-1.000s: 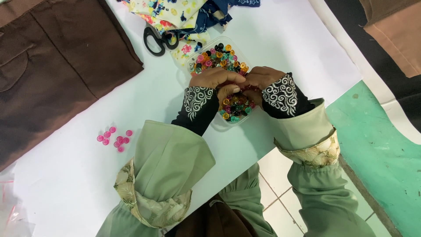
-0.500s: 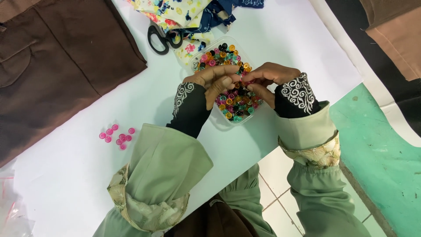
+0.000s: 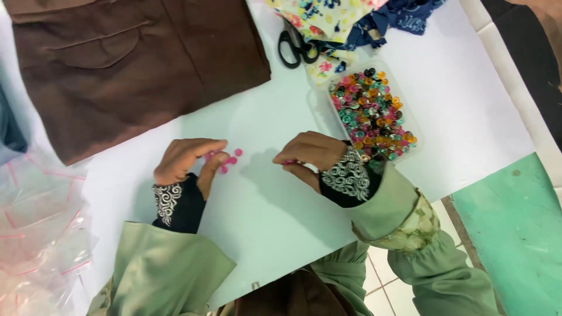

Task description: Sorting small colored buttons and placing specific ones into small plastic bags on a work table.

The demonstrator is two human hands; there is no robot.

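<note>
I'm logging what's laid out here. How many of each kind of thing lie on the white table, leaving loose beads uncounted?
Brown garment: 1
Black-handled scissors: 1
Clear tub of mixed-colour beads: 1
Heap of printed fabric pieces: 1
Pile of clear plastic bags: 1
Total: 5

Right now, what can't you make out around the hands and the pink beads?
- Head view: left hand covers some pink beads; count unclear.
- Right hand: curled fingers hide whatever they pinch.
- Bead box: near corner behind the right cuff.
- Scissors: blades under patterned cloth.
</note>
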